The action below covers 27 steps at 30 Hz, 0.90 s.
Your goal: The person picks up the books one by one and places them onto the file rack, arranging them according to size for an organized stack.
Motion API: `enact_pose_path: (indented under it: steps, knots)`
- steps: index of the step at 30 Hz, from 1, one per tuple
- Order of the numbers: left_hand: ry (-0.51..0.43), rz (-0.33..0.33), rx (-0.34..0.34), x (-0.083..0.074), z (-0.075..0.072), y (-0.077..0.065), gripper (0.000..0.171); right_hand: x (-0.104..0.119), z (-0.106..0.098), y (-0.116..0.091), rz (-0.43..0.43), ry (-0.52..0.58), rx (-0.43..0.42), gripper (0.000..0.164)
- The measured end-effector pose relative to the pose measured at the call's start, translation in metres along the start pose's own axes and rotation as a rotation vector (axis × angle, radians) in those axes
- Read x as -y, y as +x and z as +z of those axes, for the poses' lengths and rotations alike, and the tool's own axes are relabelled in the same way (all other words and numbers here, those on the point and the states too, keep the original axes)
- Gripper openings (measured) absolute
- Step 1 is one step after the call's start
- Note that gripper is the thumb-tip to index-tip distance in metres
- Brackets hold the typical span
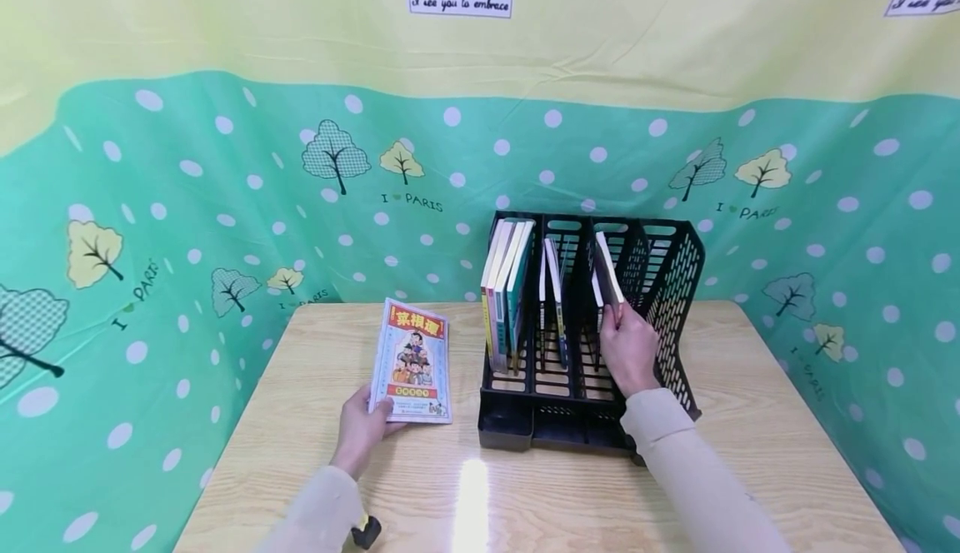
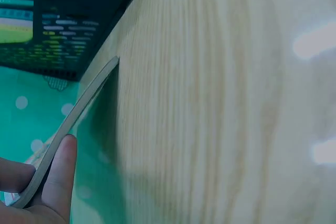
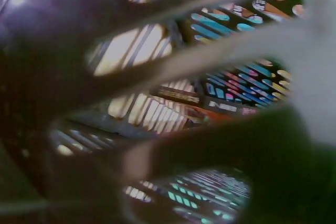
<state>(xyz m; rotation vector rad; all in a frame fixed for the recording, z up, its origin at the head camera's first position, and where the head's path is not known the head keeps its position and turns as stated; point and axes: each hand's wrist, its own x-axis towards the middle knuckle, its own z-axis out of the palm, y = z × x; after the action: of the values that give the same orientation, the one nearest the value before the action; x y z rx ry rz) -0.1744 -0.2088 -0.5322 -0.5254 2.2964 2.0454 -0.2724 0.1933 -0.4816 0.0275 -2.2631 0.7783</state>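
Observation:
My left hand [image 1: 362, 428] pinches the lower left corner of a thin book [image 1: 414, 399] with a pale blue cover and red title. In the left wrist view the same book [image 2: 73, 114] shows edge-on, tilted, its far edge close to the tabletop. My right hand [image 1: 632, 349] reaches into a black file rack [image 1: 686, 303] and grips the near end of a dark-covered thin book [image 1: 609, 268], which leans there. Another thin book [image 1: 597, 288] stands just left of it. The rack's slotted side [image 3: 210, 53] fills the right wrist view and hides that hand.
Several upright books [image 1: 506, 286] fill the rack's leftmost compartment, and thin ones [image 1: 553, 282] stand in the second. Under the rack lies a wooden table [image 1: 262, 445]. A green and yellow printed cloth [image 1: 420, 145] hangs behind and at both sides. A small black object [image 1: 366, 531] is by the left sleeve.

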Motion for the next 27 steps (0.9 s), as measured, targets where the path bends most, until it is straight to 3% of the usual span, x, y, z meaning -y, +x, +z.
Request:
enact_pose_path:
  steps: [5, 11, 19, 27]
  knots:
    - [-0.029, -0.002, 0.017, 0.003, 0.0, -0.013, 0.04, -0.004, 0.004, 0.0, -0.014, -0.007, -0.015, 0.027]
    - [-0.064, 0.001, 0.015, 0.002, -0.001, -0.027, 0.039, -0.002, 0.007, -0.001, 0.032, -0.002, 0.051, 0.024]
    - [-0.104, 0.018, -0.014, -0.009, -0.003, -0.044, 0.039, 0.0, 0.006, -0.002, 0.105, 0.003, 0.131, 0.027]
    - [-0.17, 0.069, -0.018, -0.021, -0.008, -0.057, 0.038, -0.002, 0.001, -0.004, 0.116, 0.01, 0.149, 0.03]
